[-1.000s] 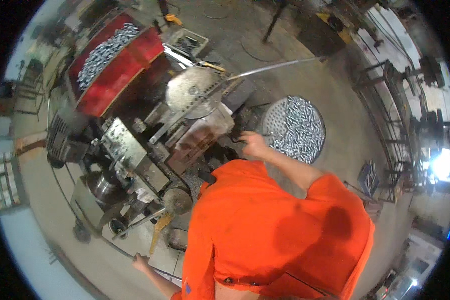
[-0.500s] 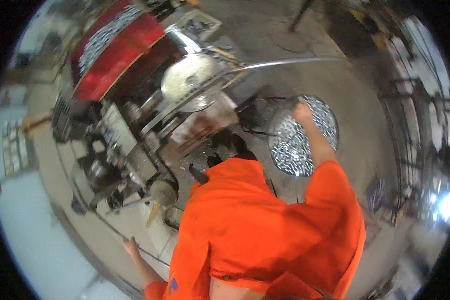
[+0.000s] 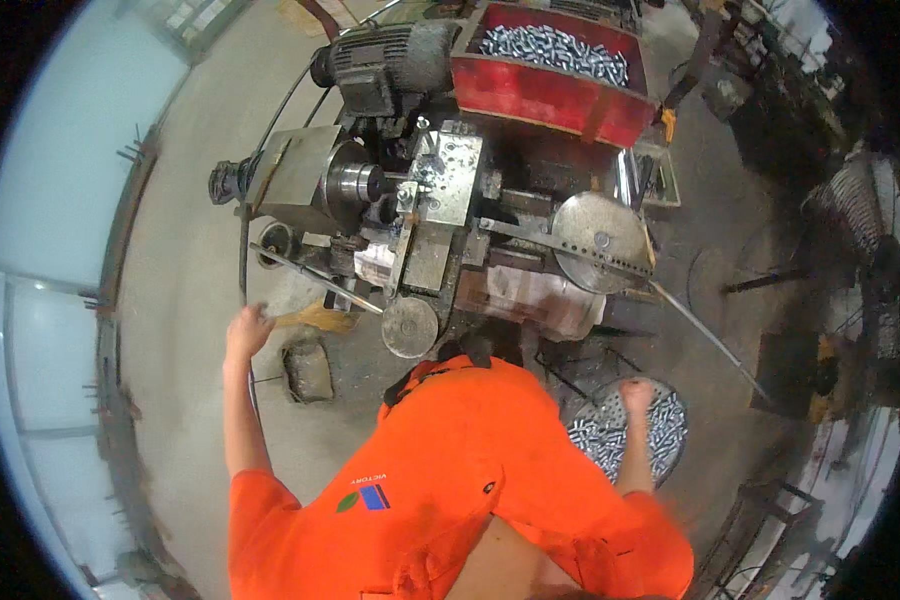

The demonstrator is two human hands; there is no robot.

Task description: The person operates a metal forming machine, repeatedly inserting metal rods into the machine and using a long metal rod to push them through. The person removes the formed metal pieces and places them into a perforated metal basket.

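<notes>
My left hand [image 3: 248, 332] is closed around a long thin dark rod [image 3: 245, 262], beside the left end of a greasy lathe-like machine [image 3: 450, 180]. The rod shows above and below the fist. Low on the right, a round tray holds many short shiny metal pieces [image 3: 595, 440]. Above the tray's far part, my right hand [image 3: 635, 394] is closed in a fist. Whatever it grips, if anything, is hidden by the fingers.
A red bin [image 3: 550, 95] full of similar metal pieces stands behind the machine, next to an electric motor [image 3: 395, 65]. A perforated bar crosses a round metal disc [image 3: 600, 240]. A long metal rod [image 3: 710, 340] slants out rightward. A brush [image 3: 315, 318] lies left.
My view has swung, bringing the machine to the centre. My left hand stays on the dark rod. The right hand stays closed over the tray's far part.
</notes>
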